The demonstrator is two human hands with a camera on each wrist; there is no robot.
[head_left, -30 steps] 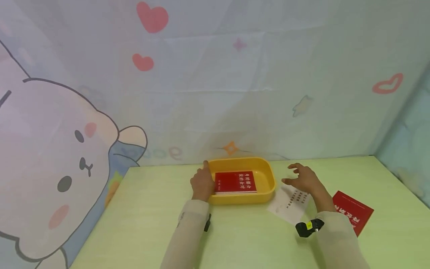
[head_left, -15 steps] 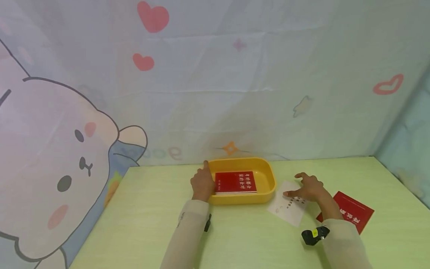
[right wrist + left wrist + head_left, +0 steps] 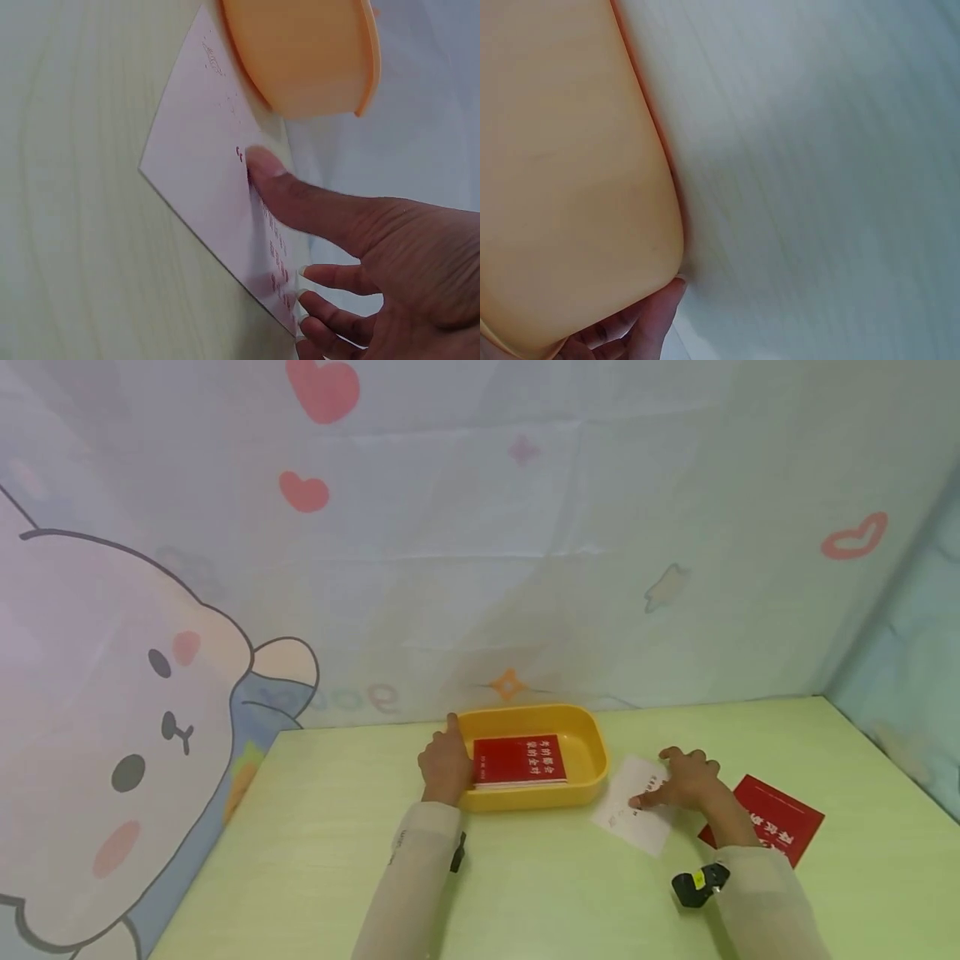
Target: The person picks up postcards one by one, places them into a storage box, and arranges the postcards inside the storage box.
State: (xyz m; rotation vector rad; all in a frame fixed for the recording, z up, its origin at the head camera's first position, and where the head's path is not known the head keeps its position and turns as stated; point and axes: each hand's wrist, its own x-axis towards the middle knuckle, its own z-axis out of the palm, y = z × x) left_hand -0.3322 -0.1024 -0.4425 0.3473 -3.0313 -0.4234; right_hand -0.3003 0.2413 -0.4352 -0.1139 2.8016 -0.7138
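Note:
In the head view a yellow plastic tray [image 3: 531,798] stands near the table's back edge. Inside it lies a red booklet [image 3: 517,760] with white characters, perhaps one of a stack. My left hand [image 3: 446,768] grips the tray's left end; in the left wrist view fingers [image 3: 654,319] touch its outer wall. Right of the tray a white printed card [image 3: 633,831] lies flat. Over it is my right hand [image 3: 684,781], fingers spread and bent. In the right wrist view its thumb [image 3: 300,199] touches the card's face and the other fingertips are by its edge.
A second red card or booklet [image 3: 776,818] with white characters lies on the light green table [image 3: 562,893], partly behind the right forearm. A patterned cloth backdrop [image 3: 465,568] rises behind the table's back edge.
My right hand has come down and nearer onto the white card, its thumb now touching it. The left hand stays on the tray. The head view has shifted slightly.

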